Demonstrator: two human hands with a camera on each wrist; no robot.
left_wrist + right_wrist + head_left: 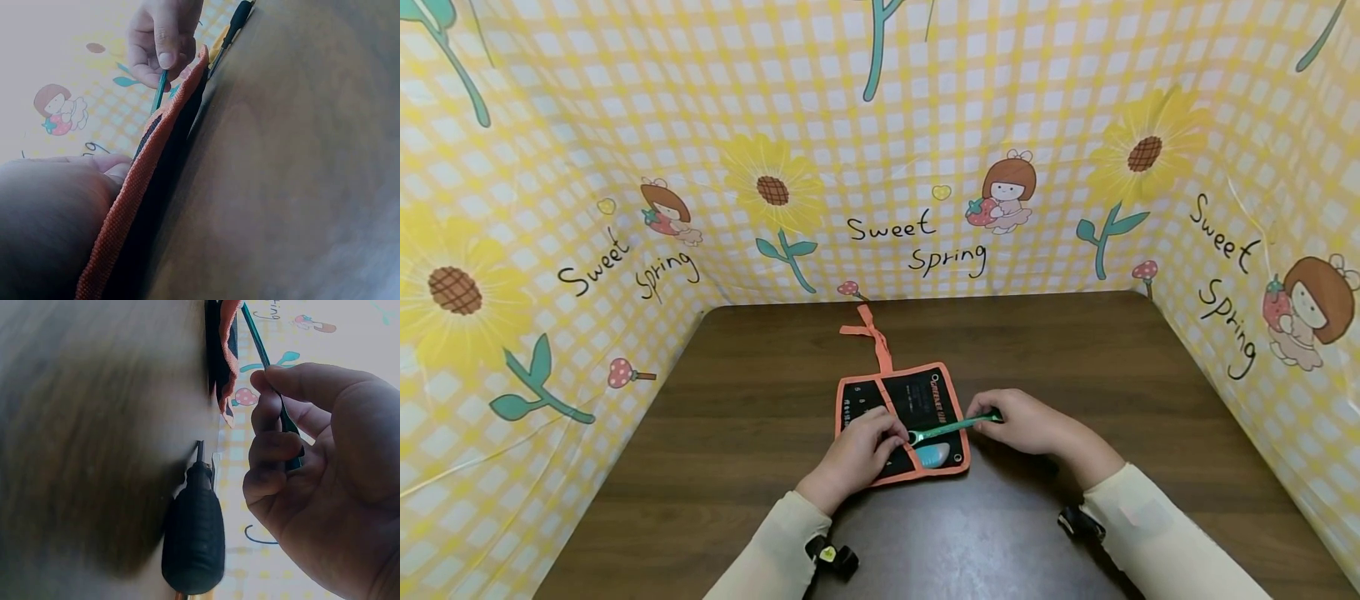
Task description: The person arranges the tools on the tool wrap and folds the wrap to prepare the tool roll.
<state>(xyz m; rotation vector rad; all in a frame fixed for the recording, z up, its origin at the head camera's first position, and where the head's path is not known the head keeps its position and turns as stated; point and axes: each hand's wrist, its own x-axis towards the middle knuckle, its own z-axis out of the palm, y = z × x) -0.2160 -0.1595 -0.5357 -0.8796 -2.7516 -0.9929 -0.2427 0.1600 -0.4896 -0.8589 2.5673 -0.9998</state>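
Note:
A black roll-up tool pouch (917, 392) with orange trim lies unfolded on the table. My left hand (865, 450) is on its left part, fingertips pinching the orange-edged pocket rim. My right hand (1018, 421), just off the pouch's right side, grips a green wrench (951, 427) by one end. The wrench slants across the pouch, its other end at the pocket rim beside my left fingertips. In the right wrist view my curled fingers wrap the wrench (256, 337). A light-blue object (934, 455) sits at the pouch's lower right, partly under the orange strip.
A black-handled screwdriver (194, 537) lies on the table below my right hand, also visible in the left wrist view beyond the pouch. Orange tie straps (872, 329) stretch from the pouch's far edge. A yellow checked cloth (880, 167) encloses the brown table (737, 400) on three sides.

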